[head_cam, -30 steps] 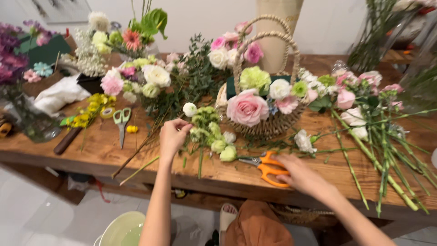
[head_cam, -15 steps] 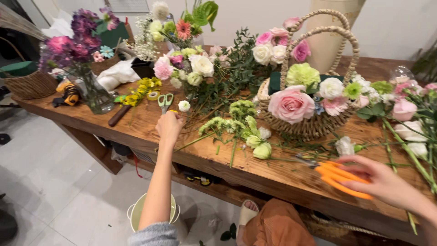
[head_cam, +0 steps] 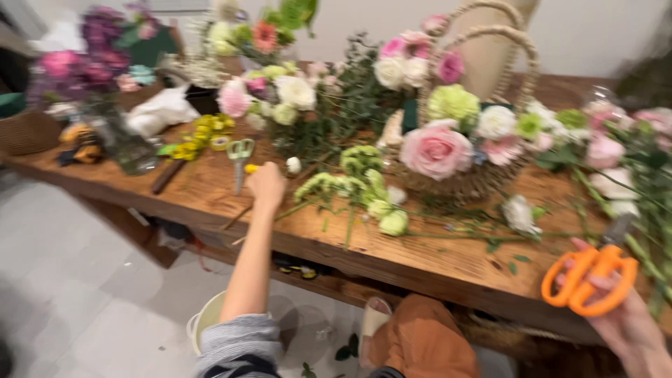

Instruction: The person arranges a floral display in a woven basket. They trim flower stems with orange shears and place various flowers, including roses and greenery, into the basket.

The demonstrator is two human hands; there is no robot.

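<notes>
Left hand point(head_cam: 267, 185) reaches out over the wooden table point(head_cam: 434, 262), near its front edge and left of centre. Fingers curled together around a thin green stem; the white bud point(head_cam: 293, 165) just beyond the knuckles seems to belong to that stem, though motion blur keeps this uncertain. Right hand point(head_cam: 619, 308) hangs at the table's right front corner, fingers threaded through the loops of orange-handled scissors point(head_cam: 589, 278) and clamped on them; blades point up and away, and whether they are apart cannot be told.

Judgement on handling: the stem is slender and the bud soft, so a light pinch low on the stem, lifted clear of the loose green-and-white sprigs point(head_cam: 353, 189) lying just beside it, would avoid snagging. Scissors are best kept pointed away from the reaching arm.

Surface: warm, rough-grained planks, crowded. A woven basket point(head_cam: 483, 178) with a tall looped handle sits toward the back at centre-right, filled with blooms, a large pink rose point(head_cam: 437, 150) facing front. Cut stems and pink and white flowers spread along the right edge. A second pair of scissors, green-handled point(head_cam: 240, 154), lies left of the reaching hand; yellow flowers point(head_cam: 199, 136) and a glass vase point(head_cam: 122, 143) of purple blooms stand toward the left end.

Room: pale tiled floor, a pale bucket point(head_cam: 206, 322) under the table edge, plain light wall behind.
</notes>
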